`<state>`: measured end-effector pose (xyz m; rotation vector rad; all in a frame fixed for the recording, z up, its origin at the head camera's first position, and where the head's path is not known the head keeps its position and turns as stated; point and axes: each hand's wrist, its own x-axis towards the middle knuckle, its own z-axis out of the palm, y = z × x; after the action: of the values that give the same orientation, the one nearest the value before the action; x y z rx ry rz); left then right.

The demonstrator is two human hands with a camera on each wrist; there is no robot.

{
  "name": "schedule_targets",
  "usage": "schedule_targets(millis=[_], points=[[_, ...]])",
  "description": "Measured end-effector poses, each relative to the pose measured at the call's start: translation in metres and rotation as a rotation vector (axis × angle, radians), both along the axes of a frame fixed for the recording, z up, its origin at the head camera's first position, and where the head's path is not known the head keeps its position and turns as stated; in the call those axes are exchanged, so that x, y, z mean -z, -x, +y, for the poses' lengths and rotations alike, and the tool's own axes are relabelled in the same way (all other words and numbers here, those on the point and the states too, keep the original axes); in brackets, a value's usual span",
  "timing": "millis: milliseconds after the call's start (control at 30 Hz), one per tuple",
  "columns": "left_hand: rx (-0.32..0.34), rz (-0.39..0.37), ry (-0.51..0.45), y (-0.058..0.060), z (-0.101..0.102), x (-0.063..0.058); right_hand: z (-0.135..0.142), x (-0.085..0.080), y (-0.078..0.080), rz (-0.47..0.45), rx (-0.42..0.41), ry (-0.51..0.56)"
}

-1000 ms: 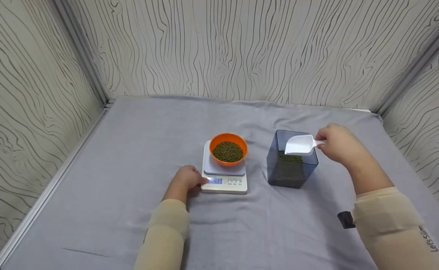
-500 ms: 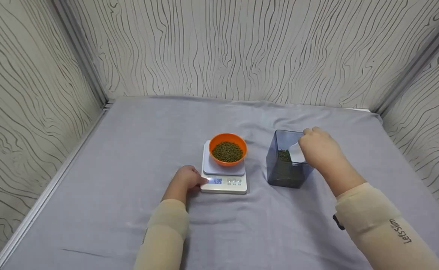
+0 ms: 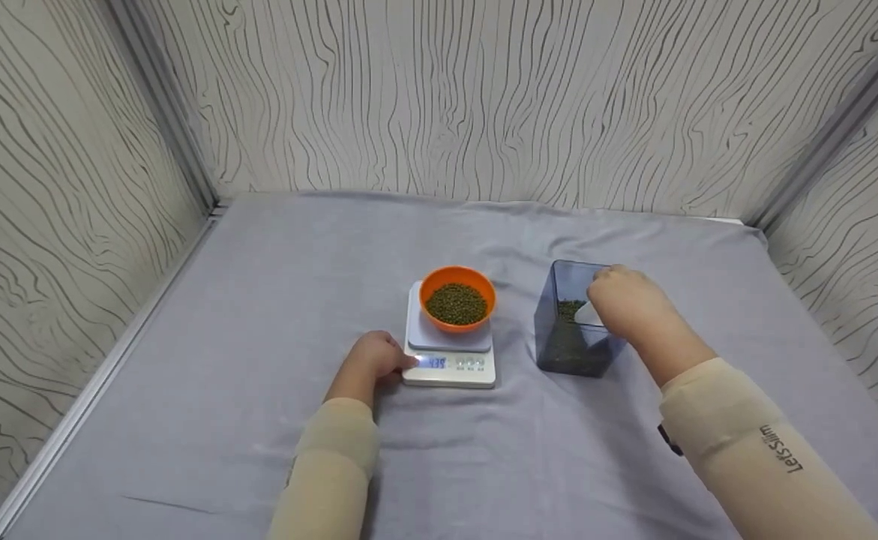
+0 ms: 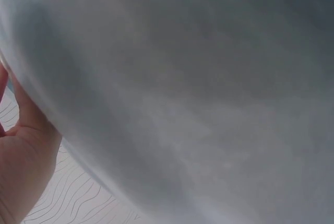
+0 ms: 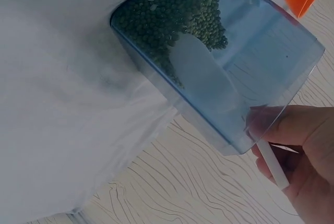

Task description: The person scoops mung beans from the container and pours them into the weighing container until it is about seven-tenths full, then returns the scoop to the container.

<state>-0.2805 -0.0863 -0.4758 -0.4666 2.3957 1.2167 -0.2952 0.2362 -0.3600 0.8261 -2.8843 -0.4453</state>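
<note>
In the head view, an orange bowl (image 3: 457, 299) of small green beans stands on a white kitchen scale (image 3: 448, 369) with a lit display. My left hand (image 3: 376, 357) holds the scale's left edge, thumb on top beside the display; its other fingers are partly hidden. Part of the left hand (image 4: 28, 156) shows in the left wrist view. My right hand (image 3: 631, 302) grips the handle of a white scoop (image 5: 203, 70) over a clear bluish square container (image 3: 570, 352). The scoop's blade is inside, its tip at the green beans (image 5: 156, 23).
A grey cloth (image 3: 296, 277) with wrinkles covers the table. Wood-patterned panels (image 3: 439, 105) rise behind and at both sides. The container stands to the right of the scale, with a gap between them.
My right hand has moved left and lowered the scoop from above the container into it, down to the beans. The left hand, scale and bowl have stayed in place.
</note>
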Motion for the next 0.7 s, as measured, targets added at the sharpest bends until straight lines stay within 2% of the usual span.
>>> schedule_targets(millis=[300,400,567,700], points=[[-0.011,-0.004,-0.005,0.001,0.001,0.001,0.010,0.009,0.009,-0.066,-0.068,0.042],[-0.003,0.003,-0.003,0.000,0.001,0.000,0.015,0.012,0.012,-0.092,-0.085,0.092],[-0.010,-0.004,-0.014,0.000,0.001,-0.002,0.019,0.013,0.015,-0.163,-0.065,0.209],[-0.009,-0.008,-0.018,-0.001,0.000,-0.002,0.019,0.014,0.014,-0.181,-0.074,0.294]])
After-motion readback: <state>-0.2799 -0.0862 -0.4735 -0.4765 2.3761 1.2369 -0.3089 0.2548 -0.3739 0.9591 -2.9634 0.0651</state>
